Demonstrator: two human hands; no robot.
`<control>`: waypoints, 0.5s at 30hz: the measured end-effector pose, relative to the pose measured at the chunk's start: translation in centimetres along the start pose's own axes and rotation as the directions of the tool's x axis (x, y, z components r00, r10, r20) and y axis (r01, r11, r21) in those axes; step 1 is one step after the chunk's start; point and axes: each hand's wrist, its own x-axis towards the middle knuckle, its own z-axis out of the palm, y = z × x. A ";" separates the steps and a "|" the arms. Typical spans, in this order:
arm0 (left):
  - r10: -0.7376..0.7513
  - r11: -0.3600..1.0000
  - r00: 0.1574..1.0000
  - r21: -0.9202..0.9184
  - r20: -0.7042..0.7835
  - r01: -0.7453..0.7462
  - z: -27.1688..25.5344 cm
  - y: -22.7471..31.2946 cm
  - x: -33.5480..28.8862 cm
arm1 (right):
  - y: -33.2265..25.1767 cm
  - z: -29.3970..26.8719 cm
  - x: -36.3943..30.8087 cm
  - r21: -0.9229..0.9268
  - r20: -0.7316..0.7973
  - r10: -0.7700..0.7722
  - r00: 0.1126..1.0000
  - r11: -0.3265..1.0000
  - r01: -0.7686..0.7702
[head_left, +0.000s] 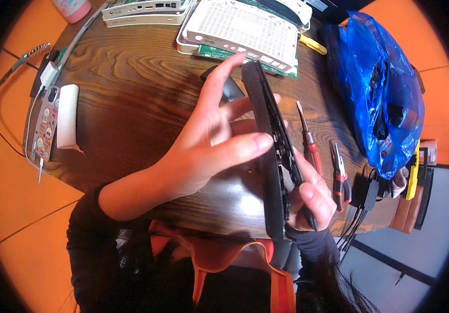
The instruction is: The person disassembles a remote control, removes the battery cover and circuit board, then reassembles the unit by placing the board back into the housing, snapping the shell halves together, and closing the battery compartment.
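Held on edge above the table is a flat black plastic casing [272,193], its two thin halves standing partly apart with slots and ribs showing between them. My left hand [198,141] grips it from the left, thumb pressed on the near edge and index finger stretched up along the top. Some of its fingers pass behind the casing. Around the lower right side, my right hand [315,201] is closed on the casing, its thumb on the outer half. Part of that hand is hidden by the casing. A dark curved piece [229,89] lies behind my left hand.
A red-handled screwdriver [312,148] and red-handled pliers [341,180] lie to the right, beside a blue plastic bag [375,94]. White device housings [240,34] with green circuit boards sit at the back. A stickered phone [46,122] and white strip [68,117] lie left.
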 end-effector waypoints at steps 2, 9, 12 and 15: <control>0.001 1.000 1.000 -0.029 -0.022 -0.002 0.1 0.2 0.0 | -0.3 -0.1 -0.1 0.153 0.079 0.195 0.977 0.967 -0.206; 0.001 0.998 1.000 -0.057 -0.023 -0.002 -0.6 0.3 0.2 | -1.0 0.0 0.8 0.036 0.215 0.284 0.934 0.954 -0.298; 0.015 0.997 1.000 -0.077 -0.021 -0.017 -0.5 0.1 0.3 | -1.2 0.0 1.3 -0.093 0.228 0.191 0.955 0.980 -0.174; 0.033 0.995 0.999 -0.095 -0.019 -0.034 -0.5 -0.2 0.3 | -1.5 0.2 1.5 -0.197 0.246 0.114 0.963 0.978 -0.066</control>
